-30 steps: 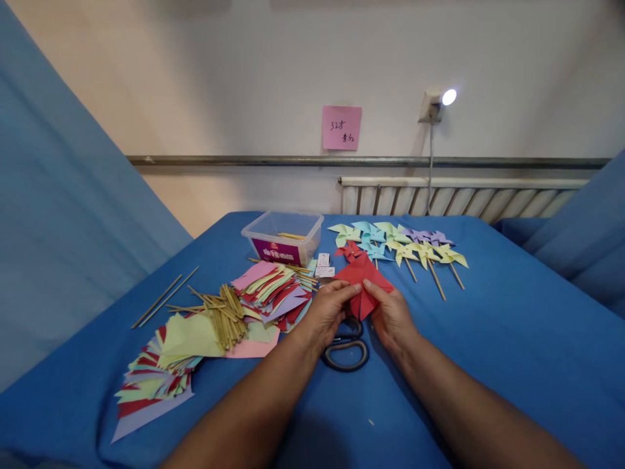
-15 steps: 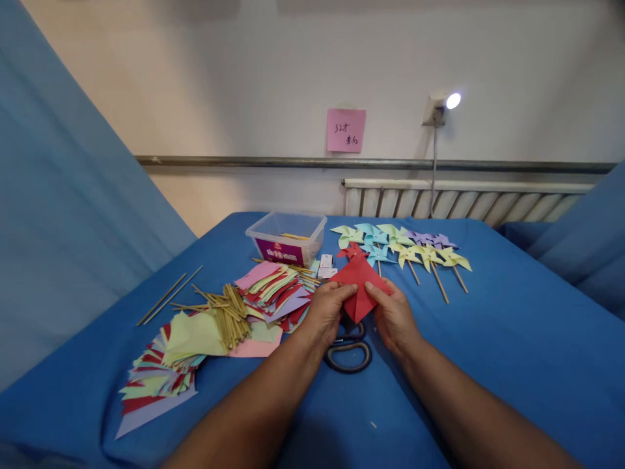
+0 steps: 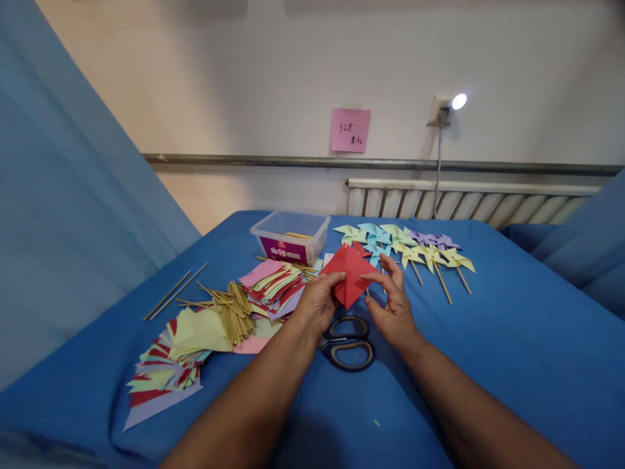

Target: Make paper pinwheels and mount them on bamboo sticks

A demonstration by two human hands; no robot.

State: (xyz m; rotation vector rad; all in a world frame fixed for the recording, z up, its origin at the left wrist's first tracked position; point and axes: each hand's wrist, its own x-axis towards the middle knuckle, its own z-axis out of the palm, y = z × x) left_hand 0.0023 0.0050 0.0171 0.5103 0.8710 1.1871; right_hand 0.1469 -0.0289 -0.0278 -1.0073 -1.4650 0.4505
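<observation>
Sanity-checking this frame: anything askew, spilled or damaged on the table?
Nothing spilled or damaged. Only untidiness: the wooden sticks lie crisscrossed over the paper stacks, and two stray sticks lie apart toward the left edge of the table. The scissors lie partly under the left hand, which holds the red paper.

Sheet (image 3: 347, 277) over scissors (image 3: 349, 345); paper stack (image 3: 274, 284) left; pinwheels (image 3: 407, 244) right; box (image 3: 291, 235) behind stack.

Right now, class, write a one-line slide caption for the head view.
Left hand and right hand hold a red paper square near scissors, paper stacks, sticks and pinwheels.
</observation>
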